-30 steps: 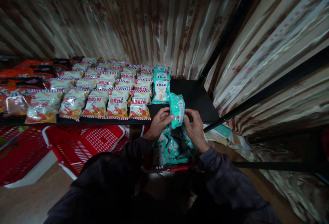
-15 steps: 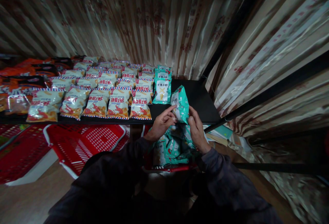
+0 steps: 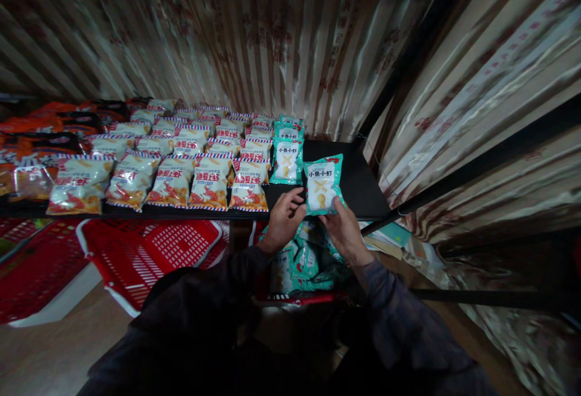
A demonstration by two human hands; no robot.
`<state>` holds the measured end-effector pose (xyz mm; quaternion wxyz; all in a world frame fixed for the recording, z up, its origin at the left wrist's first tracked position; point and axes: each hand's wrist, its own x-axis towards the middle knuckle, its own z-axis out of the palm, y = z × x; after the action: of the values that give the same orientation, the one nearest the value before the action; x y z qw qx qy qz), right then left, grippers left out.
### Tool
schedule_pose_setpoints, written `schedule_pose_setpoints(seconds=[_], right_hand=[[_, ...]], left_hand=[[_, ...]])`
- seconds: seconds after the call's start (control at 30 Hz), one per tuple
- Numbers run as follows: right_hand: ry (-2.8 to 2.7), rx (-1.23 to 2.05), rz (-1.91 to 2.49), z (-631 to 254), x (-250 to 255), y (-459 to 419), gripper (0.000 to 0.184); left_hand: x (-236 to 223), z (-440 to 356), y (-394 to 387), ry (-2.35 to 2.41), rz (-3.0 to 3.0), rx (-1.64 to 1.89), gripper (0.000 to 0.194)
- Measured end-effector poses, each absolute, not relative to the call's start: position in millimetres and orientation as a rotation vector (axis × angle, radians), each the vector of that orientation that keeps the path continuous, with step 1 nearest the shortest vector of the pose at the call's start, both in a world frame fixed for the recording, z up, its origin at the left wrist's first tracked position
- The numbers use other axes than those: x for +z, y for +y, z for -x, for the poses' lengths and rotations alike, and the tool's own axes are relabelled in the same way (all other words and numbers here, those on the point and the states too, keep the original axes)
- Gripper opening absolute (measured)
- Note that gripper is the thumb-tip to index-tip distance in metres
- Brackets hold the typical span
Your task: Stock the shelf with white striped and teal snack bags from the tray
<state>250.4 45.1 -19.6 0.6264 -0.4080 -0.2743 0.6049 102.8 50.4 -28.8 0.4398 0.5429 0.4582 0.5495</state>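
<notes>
A teal and white snack bag [image 3: 322, 185] is upright at the shelf's front edge, its printed front facing me. My right hand [image 3: 344, 231] grips its lower right corner between thumb and fingers. Just left of the bag, my left hand [image 3: 285, 219] has its fingers apart and holds nothing. Behind and to the left, a short column of matching teal bags [image 3: 287, 163] stands on the black shelf [image 3: 363, 184]. Below my hands, more teal bags [image 3: 305, 261] lie loosely in a red basket [image 3: 290, 297].
Rows of white and orange snack bags [image 3: 210, 179] fill the shelf's middle, with orange and black packs [image 3: 54, 141] farther left. Another red basket [image 3: 149, 250] sits below on the floor. A dark metal post [image 3: 454, 169] slants on the right; pleated curtain [image 3: 254, 39] hangs behind.
The teal bag has turned so its printed front faces me. My left hand has come off it, and my right hand has shifted to its lower corner.
</notes>
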Motion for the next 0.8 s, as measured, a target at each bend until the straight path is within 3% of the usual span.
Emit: schedule_pose_setpoints(seconds=[0.13, 0.27, 0.47, 0.8], right_hand=[[-0.562, 1.459, 0.940, -249, -23, 48, 0.034], [-0.552, 1.472, 0.961, -245, -24, 50, 0.032], [-0.660, 1.426, 0.977, -239, -22, 54, 0.038], [-0.912, 1.185, 1.141, -229, -33, 83, 0.050]], left_hand=[[-30, -101, 55, 1.162, -1.201, 1.291, 0.030], [-28, -103, 57, 1.030, -1.073, 1.167, 0.033], [-27, -100, 62, 1.045, -1.010, 1.268, 0.038], [-33, -90, 76, 1.367, -1.196, 1.397, 0.027]])
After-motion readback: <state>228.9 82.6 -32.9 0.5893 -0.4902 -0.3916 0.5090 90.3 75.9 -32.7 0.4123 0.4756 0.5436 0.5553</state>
